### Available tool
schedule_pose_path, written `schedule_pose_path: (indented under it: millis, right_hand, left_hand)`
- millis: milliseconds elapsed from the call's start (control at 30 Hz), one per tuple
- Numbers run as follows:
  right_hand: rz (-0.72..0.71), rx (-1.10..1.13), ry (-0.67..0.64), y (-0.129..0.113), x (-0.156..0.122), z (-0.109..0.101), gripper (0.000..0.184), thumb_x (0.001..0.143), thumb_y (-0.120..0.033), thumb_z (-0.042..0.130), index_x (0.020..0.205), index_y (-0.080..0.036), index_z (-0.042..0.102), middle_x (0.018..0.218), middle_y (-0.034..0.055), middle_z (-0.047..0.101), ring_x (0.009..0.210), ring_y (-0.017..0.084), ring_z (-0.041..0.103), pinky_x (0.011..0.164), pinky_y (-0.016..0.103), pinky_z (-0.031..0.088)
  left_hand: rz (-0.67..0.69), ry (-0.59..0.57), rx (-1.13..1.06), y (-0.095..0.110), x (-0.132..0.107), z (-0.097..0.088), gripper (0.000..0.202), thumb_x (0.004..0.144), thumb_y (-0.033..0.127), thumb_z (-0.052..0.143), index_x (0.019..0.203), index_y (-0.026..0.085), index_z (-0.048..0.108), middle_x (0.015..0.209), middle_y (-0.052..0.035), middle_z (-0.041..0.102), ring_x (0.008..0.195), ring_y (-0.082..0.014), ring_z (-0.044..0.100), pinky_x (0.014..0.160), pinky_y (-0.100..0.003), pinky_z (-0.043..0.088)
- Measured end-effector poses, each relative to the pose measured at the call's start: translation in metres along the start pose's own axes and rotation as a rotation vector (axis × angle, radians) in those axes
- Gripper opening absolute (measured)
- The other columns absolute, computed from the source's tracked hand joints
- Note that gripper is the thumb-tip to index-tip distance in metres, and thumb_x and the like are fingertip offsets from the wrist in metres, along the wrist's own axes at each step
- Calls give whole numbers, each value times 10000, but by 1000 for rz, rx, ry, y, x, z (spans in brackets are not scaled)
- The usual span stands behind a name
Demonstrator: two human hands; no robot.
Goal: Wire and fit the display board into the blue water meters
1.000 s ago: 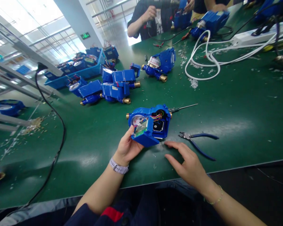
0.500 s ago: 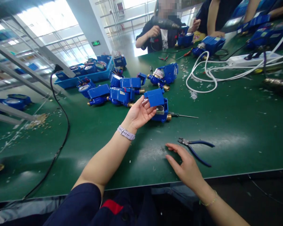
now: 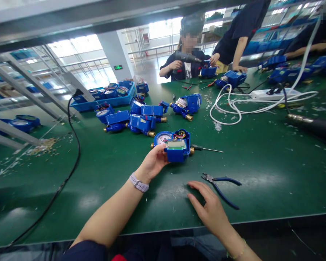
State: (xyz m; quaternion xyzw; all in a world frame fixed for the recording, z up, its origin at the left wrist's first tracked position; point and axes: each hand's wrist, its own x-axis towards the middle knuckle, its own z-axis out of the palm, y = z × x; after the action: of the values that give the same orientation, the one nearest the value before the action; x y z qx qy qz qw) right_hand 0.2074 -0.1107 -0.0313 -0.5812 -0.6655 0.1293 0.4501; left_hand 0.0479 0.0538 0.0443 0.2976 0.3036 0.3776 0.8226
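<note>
A blue water meter (image 3: 188, 139) lies on the green table with its housing uncovered. Its round white dial (image 3: 163, 139) and thin coloured wires (image 3: 180, 134) show inside. A green circuit board (image 3: 176, 145) with a grey display sits along the inner side of the blue cover (image 3: 176, 156), which hangs at the meter's near side. My left hand (image 3: 155, 160) grips the left end of this cover, thumb on top, other fingers partly hidden. My right hand (image 3: 206, 203) rests near the table's front, fingers apart and holding nothing. Just beyond it lie blue-handled cutting pliers (image 3: 210, 178), jaws toward the left.
A screwdriver (image 3: 206, 149) lies against the meter's right side. Several blue meters (image 3: 141, 123) are grouped behind, near a blue crate (image 3: 83, 106). A white cable (image 3: 228, 122) loops on the right, by a black hot tool (image 3: 312, 125). A co-worker (image 3: 187, 61) works across the table.
My left hand has brought the cover down toward me, so the dial, wires and board now show. My right hand stays by the pliers. The camera view has tilted up.
</note>
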Motion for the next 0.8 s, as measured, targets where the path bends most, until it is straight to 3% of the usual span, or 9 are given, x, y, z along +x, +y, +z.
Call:
schedule_pose_path:
  millis: [233, 433, 600, 700, 800]
  right_hand:
    - [59, 22, -10, 0, -5, 0, 326, 940, -261, 544, 1260, -203, 528, 1092, 100, 660, 978, 233, 642, 848, 411, 552]
    - [98, -12, 99, 2, -3, 1, 432, 932, -291, 558, 1346, -220, 457, 1250, 125, 576, 1131, 264, 572, 974, 492, 482]
    - [28, -88, 82, 7, 33, -3, 719, 897, -283, 599, 1513, -225, 233, 1460, 155, 385, 1353, 302, 370, 1088, 557, 362]
    - [6, -54, -11, 18, 67, -12, 868, 846, -292, 661, 1542, -232, 146, 1539, 149, 272, 1420, 305, 256, 1141, 556, 276]
    - [66, 76, -146, 33, 102, -20, 980, 763, -294, 737, 1543, -231, 147, 1560, 138, 231, 1423, 307, 250, 1160, 548, 225]
  left_hand:
    - [-37, -62, 26, -28, -26, -18, 247, 594, 79, 776, 837, 61, 735, 794, -107, 756, 675, -167, 675, 663, -227, 505]
    - [-19, -19, -82, -34, -33, -38, 283, 728, 262, 650, 939, 89, 727, 937, -109, 766, 846, -240, 704, 794, -327, 542]
    - [-38, -15, -139, -22, -24, -37, 256, 792, 281, 588, 934, 103, 706, 862, -105, 765, 783, -243, 715, 726, -357, 565]
    - [-25, -3, -145, -5, -12, -26, 254, 860, 298, 534, 968, 129, 690, 876, -97, 766, 771, -235, 724, 715, -379, 585]
    - [-2, 22, -66, 14, 9, -16, 287, 928, 325, 470, 974, 138, 682, 821, -84, 765, 694, -200, 726, 635, -316, 583]
